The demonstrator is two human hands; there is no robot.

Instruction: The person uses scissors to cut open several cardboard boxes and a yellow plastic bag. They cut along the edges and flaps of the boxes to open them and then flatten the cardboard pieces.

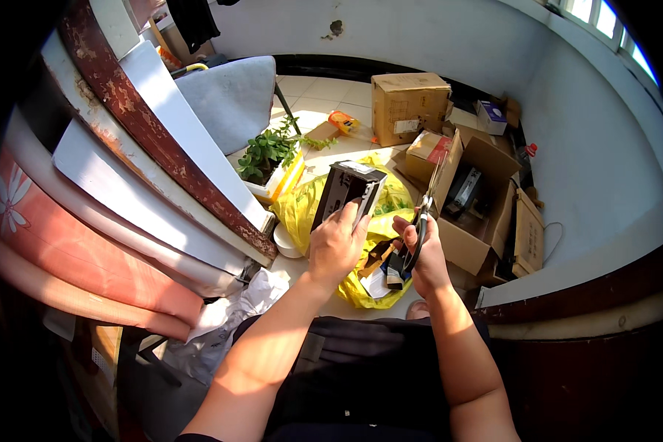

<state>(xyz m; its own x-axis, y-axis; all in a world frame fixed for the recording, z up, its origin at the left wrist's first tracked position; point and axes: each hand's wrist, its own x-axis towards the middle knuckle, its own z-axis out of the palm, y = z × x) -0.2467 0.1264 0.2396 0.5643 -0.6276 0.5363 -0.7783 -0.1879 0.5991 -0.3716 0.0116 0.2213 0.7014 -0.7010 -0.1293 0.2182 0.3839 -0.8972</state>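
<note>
My left hand [336, 247] grips a black box [344, 190] with a pale end face, held tilted in front of me. A pair of scissors [421, 230] with dark handles is in my right hand [427, 259], blades pointing up and away. The scissors and the box are apart. Below both hands a yellow plastic bag [295, 214] lies spread on the floor, with torn cardboard [376, 259], a white piece and dark scraps in it. My left fingertips are partly hidden behind the box.
An opened cardboard box [464, 247] with a black item inside stands right; a closed carton [409, 107] is farther back. A potted plant [269, 153] in a white-and-yellow container, an orange packet [344, 121] and a grey chair [228, 96] stand beyond. Boards [162, 169] lean at left.
</note>
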